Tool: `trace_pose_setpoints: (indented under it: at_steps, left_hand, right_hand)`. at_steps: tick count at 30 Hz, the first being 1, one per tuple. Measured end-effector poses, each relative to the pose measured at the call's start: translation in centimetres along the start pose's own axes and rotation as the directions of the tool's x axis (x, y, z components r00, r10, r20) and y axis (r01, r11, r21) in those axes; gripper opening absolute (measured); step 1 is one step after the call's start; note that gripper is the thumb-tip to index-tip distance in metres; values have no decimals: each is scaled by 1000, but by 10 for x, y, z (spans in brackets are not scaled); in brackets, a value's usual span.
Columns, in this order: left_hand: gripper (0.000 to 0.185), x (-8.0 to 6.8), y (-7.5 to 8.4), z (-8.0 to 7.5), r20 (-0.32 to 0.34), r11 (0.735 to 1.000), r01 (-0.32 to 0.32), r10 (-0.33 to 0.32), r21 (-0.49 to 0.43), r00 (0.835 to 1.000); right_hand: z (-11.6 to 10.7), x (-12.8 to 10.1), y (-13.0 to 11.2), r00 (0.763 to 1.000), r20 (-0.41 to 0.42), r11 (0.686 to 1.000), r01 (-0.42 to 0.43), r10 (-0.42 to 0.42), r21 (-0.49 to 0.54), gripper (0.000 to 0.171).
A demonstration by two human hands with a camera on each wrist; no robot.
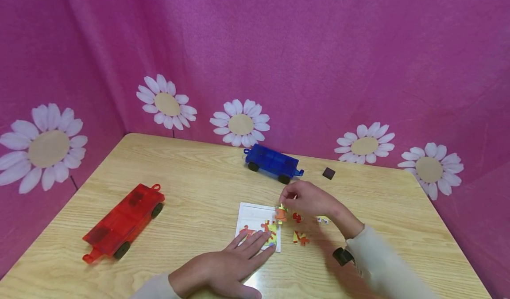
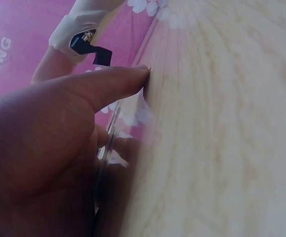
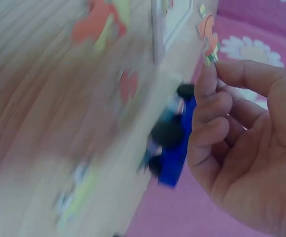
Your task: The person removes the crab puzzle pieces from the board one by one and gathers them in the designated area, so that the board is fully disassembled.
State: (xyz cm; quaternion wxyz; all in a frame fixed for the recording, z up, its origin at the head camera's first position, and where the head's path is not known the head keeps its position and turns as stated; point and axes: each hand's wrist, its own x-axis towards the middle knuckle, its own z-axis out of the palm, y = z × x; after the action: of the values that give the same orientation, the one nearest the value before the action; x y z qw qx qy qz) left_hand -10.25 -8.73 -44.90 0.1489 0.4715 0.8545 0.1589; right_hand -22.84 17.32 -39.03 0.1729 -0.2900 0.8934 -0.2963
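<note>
1. Puzzle board (image 1: 251, 217) lies on the desk (image 1: 191, 192), a few pieces fitted along its lower edge
2. Right hand (image 1: 308, 199) pinches one piece (image 1: 280, 213) above the board's corner
3. Left hand (image 1: 227, 270) presses flat, fingers straight, on the board
4. Three loose pieces (image 1: 300, 238) wait beside it, so most is left

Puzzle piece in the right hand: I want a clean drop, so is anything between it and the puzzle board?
Nothing visible. The right hand pinches the puzzle piece at the puzzle board edge; the left hand rests on the board's near corner.
</note>
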Motion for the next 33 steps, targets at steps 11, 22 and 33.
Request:
trace_pose_setpoints:
  at_steps: [11, 22, 33]
  left_hand:
    - [90, -1, 1, -1, 7, 999, 9, -9, -31, 1000]
    - [89, 0, 1, 0, 2, 1000, 5, -5, 0, 1000]
    - [89, 1, 1, 0, 17, 1000, 11, -11, -14, 1000]
  right_hand:
    - [-27, -48, 29, 994, 95, 997, -55, 49, 60, 10]
    - [-35, -77, 52, 973, 197, 991, -131, 122, 35, 9]
    - [-30, -82, 58, 969, 205, 985, -157, 141, 67, 8]
